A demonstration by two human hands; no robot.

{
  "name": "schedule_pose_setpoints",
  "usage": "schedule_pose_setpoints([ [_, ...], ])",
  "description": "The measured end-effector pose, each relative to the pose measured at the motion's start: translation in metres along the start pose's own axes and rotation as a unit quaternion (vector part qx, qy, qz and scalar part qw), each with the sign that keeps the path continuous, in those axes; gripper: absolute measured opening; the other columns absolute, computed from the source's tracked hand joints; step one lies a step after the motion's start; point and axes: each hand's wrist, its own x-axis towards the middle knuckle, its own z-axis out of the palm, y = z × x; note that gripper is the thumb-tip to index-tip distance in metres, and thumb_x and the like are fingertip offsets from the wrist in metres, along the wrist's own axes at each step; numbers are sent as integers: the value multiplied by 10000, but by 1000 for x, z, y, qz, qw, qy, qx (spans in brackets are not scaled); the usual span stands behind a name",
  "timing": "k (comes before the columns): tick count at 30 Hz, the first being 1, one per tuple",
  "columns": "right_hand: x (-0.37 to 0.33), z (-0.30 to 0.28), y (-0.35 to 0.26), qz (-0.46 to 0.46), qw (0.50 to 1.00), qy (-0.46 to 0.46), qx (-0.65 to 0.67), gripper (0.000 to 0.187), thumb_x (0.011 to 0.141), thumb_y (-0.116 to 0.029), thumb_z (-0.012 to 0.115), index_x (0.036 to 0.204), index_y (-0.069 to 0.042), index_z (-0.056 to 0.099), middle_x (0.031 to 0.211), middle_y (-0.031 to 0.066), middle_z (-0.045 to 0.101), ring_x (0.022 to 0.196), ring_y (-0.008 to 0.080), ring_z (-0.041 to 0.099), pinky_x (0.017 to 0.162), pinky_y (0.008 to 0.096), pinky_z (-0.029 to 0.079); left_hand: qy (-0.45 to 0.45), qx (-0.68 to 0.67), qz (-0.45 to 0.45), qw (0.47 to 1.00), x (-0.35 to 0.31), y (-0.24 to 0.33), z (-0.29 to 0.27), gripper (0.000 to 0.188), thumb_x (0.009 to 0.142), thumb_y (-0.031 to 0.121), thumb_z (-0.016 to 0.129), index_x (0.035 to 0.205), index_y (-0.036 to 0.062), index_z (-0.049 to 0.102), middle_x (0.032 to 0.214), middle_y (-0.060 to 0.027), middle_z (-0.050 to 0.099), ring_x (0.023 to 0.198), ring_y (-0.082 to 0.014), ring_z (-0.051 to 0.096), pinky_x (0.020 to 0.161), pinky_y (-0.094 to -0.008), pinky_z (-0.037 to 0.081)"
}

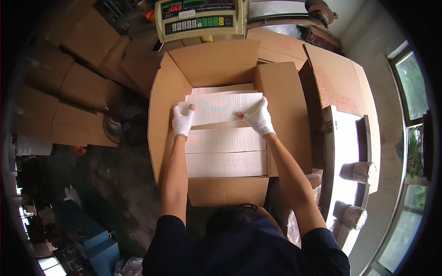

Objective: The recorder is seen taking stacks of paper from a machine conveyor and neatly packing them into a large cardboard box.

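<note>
An open cardboard box (pixel 228 192) sits in front of me with its flaps spread. Between my hands, over the far part of the box, is a long stack of white paper pieces (pixel 221 109), packed face to face and slightly tilted. My left hand (pixel 183 122), in a white glove with bare fingertips, grips its left end, thumb on top. The right hand (pixel 259 119), gloved alike, is closed on the other end. Two rows of similar white paper (pixel 225 139) fill the near part of the box. More white paper shows behind the held stack.
A computing scale (pixel 200 20) with a lit red display stands beyond the box. To the right are another cardboard carton (pixel 338 83) and a white panel with two wrapped rolls (pixel 361 173). Stacked cartons (pixel 69 92) line the left, above a dark floor (pixel 119 184).
</note>
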Motion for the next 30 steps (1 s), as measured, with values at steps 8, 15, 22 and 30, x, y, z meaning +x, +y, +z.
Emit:
schedule_pose_setpoints([
  [8,12,46,64,-34,986,-10,-165,988,817,-265,786,1514,66,169,1391,293,448,1220,420,517,1025,480,442,-51,162,11,985,-9,-33,14,872,812,679,665,1339,24,432,1194,-296,634,1059,-481,626,913,-527,498],
  [15,-23,41,75,-223,930,108,-272,710,868,-194,678,1457,67,381,1476,256,391,1316,420,438,1132,503,343,50,334,76,938,-40,-12,30,699,982,496,481,1431,-34,404,1449,-231,462,1258,-408,519,1016,-465,459],
  [22,-139,-6,62,-178,938,-21,-297,448,841,-290,714,1199,-31,639,1380,160,536,1306,322,475,1167,534,269,24,397,148,905,-135,1,58,718,946,503,493,1454,0,429,1571,-249,311,1461,-435,259,1167,-585,193],
  [30,-359,-177,84,-131,929,273,-212,197,904,-106,671,1092,-64,629,1076,103,651,994,318,595,875,440,459,-243,-87,444,858,-380,135,78,395,826,182,761,1177,45,645,1299,-170,589,1203,-359,574,979,-445,484],
])
